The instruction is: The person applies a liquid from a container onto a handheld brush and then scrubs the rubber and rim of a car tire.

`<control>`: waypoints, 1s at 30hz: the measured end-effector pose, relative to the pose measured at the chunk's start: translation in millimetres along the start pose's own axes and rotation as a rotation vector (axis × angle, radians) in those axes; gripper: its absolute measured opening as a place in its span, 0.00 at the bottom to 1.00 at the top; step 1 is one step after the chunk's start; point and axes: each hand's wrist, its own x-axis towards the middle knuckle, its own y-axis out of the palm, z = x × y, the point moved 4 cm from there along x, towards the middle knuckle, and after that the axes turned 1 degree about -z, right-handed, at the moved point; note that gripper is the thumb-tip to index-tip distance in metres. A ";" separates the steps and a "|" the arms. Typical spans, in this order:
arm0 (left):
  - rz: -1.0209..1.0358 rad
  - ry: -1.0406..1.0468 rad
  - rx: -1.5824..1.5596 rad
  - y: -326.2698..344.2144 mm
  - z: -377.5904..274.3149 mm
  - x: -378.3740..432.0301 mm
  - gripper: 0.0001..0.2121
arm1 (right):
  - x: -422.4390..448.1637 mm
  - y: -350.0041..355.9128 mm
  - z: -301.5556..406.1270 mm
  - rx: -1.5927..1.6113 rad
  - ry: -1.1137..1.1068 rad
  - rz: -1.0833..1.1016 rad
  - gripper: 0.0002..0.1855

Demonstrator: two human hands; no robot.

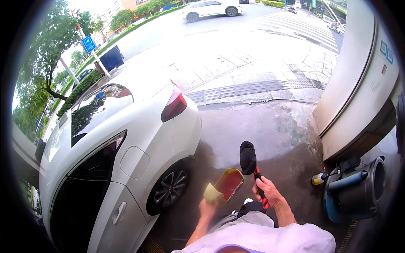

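Note:
My left hand (208,208) grips a cut-open yellowish plastic container (230,184) with a reddish inside. It is held tilted in front of my body, and what it holds is not clear. In my right hand (269,192) is a brush (248,158) with a bulky black head and a red and black handle. The head points away from me, just beyond the container and apart from it. To my left stands a white car (159,142). Its rear wheel (171,187), with a dark tyre and spoked rim, is nearest my left hand.
A black and blue drum-shaped machine (354,193) stands at right, beside a yellow-labelled bottle (318,179). A pale wall or pillar (348,82) rises behind them. The wet floor (227,218) meets paving (240,90) ahead. Another white car (212,10) is on the road.

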 end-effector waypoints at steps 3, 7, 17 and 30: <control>-0.047 0.069 -0.084 22.5 -54.2 44.2 0.14 | 48.8 -14.5 54.8 -0.001 -0.044 0.008 0.20; -0.057 0.061 -0.062 42.1 -108.6 121.5 0.11 | 134.9 -20.4 108.3 -0.042 -0.071 0.009 0.23; 0.092 0.288 -0.004 48.8 -252.2 368.8 0.14 | 340.0 0.4 212.8 0.103 -0.109 -0.092 0.24; 0.116 0.178 -0.163 65.3 -416.2 692.1 0.14 | 649.6 -50.2 350.4 0.268 -0.071 -0.157 0.23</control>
